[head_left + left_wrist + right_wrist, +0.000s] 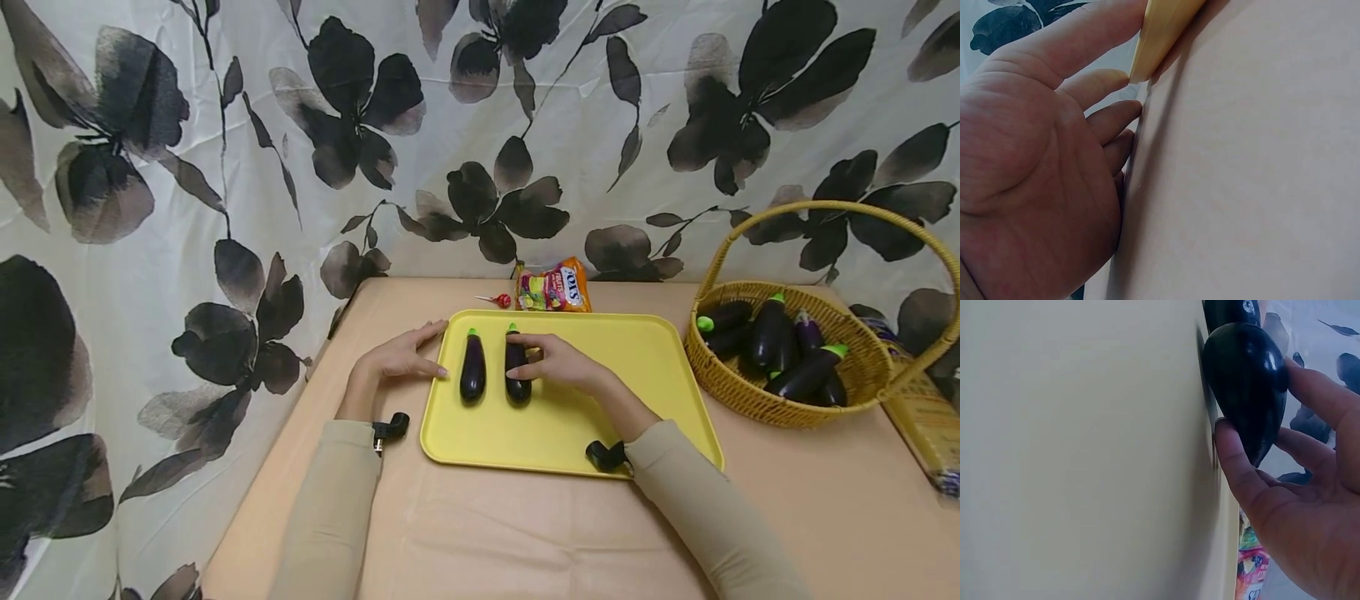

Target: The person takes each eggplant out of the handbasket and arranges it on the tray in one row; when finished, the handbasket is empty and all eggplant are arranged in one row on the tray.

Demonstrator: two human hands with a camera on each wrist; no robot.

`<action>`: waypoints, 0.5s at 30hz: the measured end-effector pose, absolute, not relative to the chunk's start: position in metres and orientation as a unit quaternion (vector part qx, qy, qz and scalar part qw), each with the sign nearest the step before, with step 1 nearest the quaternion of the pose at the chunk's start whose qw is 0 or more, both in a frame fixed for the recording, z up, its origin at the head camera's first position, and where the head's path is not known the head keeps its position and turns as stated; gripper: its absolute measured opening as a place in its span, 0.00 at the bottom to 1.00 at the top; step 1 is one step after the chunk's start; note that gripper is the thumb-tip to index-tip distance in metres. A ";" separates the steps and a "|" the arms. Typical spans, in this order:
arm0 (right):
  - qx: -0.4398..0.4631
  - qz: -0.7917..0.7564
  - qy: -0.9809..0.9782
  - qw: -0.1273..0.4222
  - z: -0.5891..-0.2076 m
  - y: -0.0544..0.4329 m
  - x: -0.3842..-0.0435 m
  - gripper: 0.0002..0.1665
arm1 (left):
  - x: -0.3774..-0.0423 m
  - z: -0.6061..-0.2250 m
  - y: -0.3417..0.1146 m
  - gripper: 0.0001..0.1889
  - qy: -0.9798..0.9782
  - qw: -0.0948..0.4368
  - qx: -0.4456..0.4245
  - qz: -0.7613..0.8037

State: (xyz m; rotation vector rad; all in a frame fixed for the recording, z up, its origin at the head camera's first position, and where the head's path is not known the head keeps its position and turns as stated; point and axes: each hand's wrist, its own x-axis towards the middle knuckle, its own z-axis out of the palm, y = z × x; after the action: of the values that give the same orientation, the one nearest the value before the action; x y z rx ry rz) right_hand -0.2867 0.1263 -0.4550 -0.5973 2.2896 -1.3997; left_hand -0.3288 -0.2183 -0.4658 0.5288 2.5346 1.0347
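Note:
Two dark purple eggplants with green tips stand out on a yellow tray [592, 417], lying side by side in its left part. My right hand [564, 364] pinches the right-hand eggplant [517, 392] between thumb and fingers; the right wrist view shows this eggplant [1244, 375] close up. The left-hand eggplant [472, 372] lies apart from both hands. At the tray's left edge is my left hand [392, 354], its fingers extended and touching the rim. In the left wrist view its palm [1029, 162] faces the camera, with thumb and fingertips against the tray's edge.
To the right stands a wicker basket [750, 408] with a tall handle, holding several eggplants [806, 372]. A colourful candy bag [553, 287] and a red lollipop [501, 300] lie behind the tray. A yellow package [918, 417] is right of the basket. A floral curtain [480, 125] hangs behind.

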 end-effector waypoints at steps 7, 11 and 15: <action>-0.220 -0.497 0.815 0.202 -0.454 0.115 -0.290 0.44 | -0.327 -0.462 -0.218 0.59 0.891 0.177 0.192 0.370; -0.222 -0.485 0.822 0.198 -0.450 0.108 -0.293 0.42 | -0.327 -0.461 -0.218 0.59 0.888 0.178 0.197 0.374; -0.227 -0.469 0.832 0.192 -0.448 0.103 -0.295 0.42 | -0.327 -0.461 -0.218 0.59 0.885 0.181 0.201 0.380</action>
State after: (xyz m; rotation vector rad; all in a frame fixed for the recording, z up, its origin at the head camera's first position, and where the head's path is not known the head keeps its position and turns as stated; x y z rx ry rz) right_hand -0.2946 0.1028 -0.4484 -0.6361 2.3349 -1.3168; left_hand -0.3273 -0.2177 -0.4612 0.5688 2.4982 1.0730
